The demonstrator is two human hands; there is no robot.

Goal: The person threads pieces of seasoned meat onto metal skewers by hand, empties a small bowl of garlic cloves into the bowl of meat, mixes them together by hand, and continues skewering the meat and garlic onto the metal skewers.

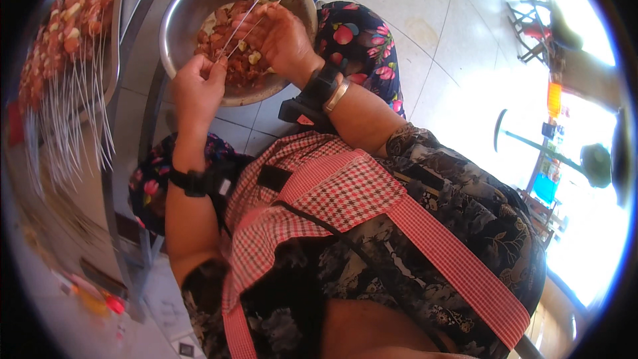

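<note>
My left hand pinches thin metal skewers between thumb and fingers; they slant up over the steel bowl. My right hand is cupped over the bowl beside the skewers, fingers partly curled; whether it grips a skewer or a meat piece is unclear. Raw meat chunks with pale pieces lie in the bowl below both hands. At the left, a metal tray holds many loaded meat skewers, their bare metal ends hanging over the near edge.
The bowl is between my knees, by flower-patterned cloth. A metal-framed table stands close on my left. Tiled floor stretches beyond. Folding stools or chairs and a green-topped stand are farther right.
</note>
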